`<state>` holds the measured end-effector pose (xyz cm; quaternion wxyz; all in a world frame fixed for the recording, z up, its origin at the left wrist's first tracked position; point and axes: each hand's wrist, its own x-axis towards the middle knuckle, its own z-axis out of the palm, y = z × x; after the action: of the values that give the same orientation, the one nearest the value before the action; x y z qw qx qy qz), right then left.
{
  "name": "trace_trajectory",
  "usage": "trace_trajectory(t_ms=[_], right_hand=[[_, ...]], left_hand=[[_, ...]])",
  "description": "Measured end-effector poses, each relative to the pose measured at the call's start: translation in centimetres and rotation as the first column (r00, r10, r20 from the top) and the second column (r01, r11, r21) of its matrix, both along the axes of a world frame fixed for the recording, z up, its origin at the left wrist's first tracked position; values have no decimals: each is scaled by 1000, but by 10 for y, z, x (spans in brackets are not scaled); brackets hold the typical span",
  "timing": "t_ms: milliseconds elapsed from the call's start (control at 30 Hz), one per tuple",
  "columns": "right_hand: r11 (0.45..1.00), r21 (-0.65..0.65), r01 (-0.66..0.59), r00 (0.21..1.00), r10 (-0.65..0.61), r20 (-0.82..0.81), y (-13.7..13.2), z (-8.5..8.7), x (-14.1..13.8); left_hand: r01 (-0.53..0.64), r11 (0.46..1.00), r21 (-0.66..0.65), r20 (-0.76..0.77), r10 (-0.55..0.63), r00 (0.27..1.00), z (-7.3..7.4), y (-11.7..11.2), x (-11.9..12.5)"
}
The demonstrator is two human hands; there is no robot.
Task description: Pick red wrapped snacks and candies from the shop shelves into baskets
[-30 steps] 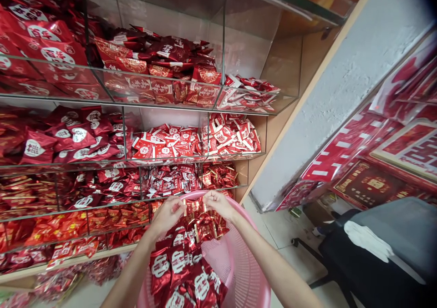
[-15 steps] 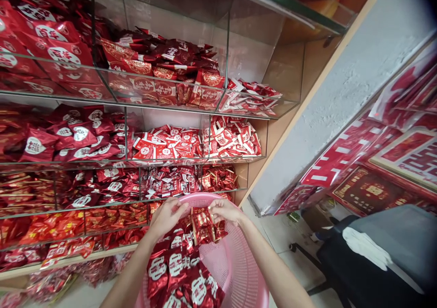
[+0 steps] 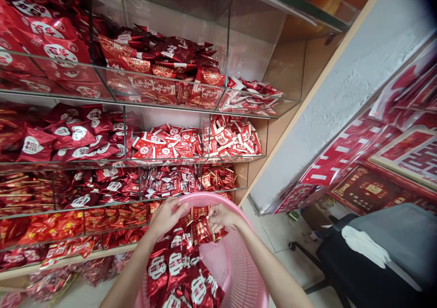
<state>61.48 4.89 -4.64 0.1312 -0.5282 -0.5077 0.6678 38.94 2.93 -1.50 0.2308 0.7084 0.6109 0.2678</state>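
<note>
A pink plastic basket (image 3: 235,271) sits just below me, heaped on its left side with red foil packets (image 3: 180,271) that bear white round marks. My left hand (image 3: 167,214) is closed over the far rim, its fingers among smaller red and gold packets (image 3: 201,228). Facing it a little to the right, my right hand (image 3: 221,216) pinches those same small packets. Both hands are at the far end of the basket, close to the lowest glass bins.
Glass shelves (image 3: 205,108) with dividers fill the wall ahead, each bin piled with red packets. A grey pillar (image 3: 341,89) stands to the right. Red paper decorations (image 3: 392,162) lean beyond it, and a dark chair (image 3: 385,253) with a white cloth stands at lower right.
The hands dropped slightly into the basket and drew closer together. The small red and gold packets they held up have settled lower against the heap.
</note>
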Motion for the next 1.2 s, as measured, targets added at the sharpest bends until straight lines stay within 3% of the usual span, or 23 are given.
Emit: trace_trajectory(t_ms=[167, 267, 333, 400, 467, 500, 733, 1000, 1100, 1200], right_hand=[[998, 66, -25, 989, 15, 149, 5, -1, -1], [975, 218, -34, 976, -15, 216, 17, 9, 5], [895, 445, -30, 965, -89, 245, 32, 20, 10], [748, 663, -30, 935, -213, 283, 50, 29, 12], [631, 774, -51, 889, -325, 323, 69, 35, 10], [605, 794, -62, 868, -360, 342, 77, 36, 7], [601, 798, -39, 814, -445, 375, 110, 20, -12], [570, 820, 44, 899, -380, 216, 104, 18, -3], [571, 802, 173, 922, -381, 73, 99, 27, 7], [612, 701, 366, 914, -378, -147, 88, 41, 17]], left_hand=[[-13, 1000, -2, -27, 13, 1000, -2, 1, -1], [-28, 1000, -5, -38, 28, 999, -5, 4, -1], [-38, 999, -9, -39, 37, 999, -7, 5, -1], [-45, 999, -10, -39, 44, 998, -7, 5, -1], [-49, 999, -10, -41, 48, 998, -7, 4, 0], [-50, 999, -10, -40, 50, 998, -7, 4, 0], [-82, 997, -3, -14, 82, 997, -6, 4, -1], [-100, 995, -5, 8, 100, 995, -5, 5, 1], [-86, 996, -12, 40, 86, 995, -3, 6, 1], [-89, 996, -4, 41, 89, 995, -3, 6, 1]])
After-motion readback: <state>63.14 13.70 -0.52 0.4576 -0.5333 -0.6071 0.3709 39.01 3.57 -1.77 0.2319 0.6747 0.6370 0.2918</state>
